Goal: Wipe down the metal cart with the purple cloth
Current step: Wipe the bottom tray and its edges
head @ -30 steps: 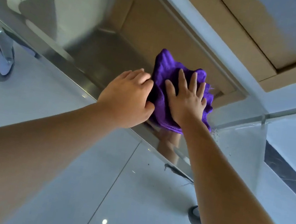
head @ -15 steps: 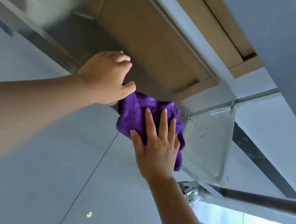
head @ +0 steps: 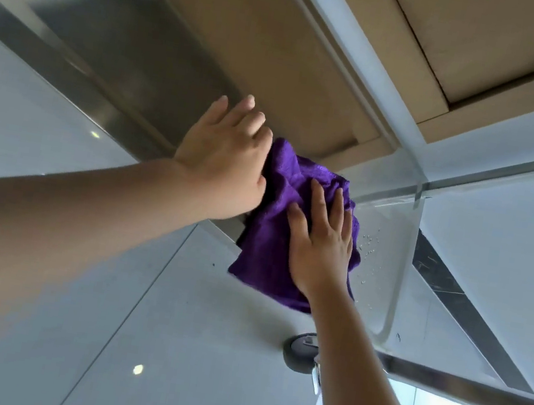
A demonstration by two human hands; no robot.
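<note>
The purple cloth [head: 274,238] is crumpled over the front rim of the metal cart [head: 115,51], near its right corner. My right hand [head: 322,241] lies flat on the cloth with fingers spread, pressing it against the cart. My left hand [head: 226,165] rests open on the cart's rim just left of the cloth, its thumb side touching the fabric. Water droplets speckle the cart's shiny end panel [head: 379,253] to the right of the cloth.
A brown cardboard box [head: 268,46] sits inside the cart's shelf. A black caster wheel [head: 302,353] shows below my right forearm, with a metal bar [head: 472,392] running right from it. Glossy grey floor tiles [head: 168,343] lie below.
My right hand and the cloth moved back up onto the cart's rim and corner. My left hand's fingers went from curled over the edge to stretched flat. The view shifted.
</note>
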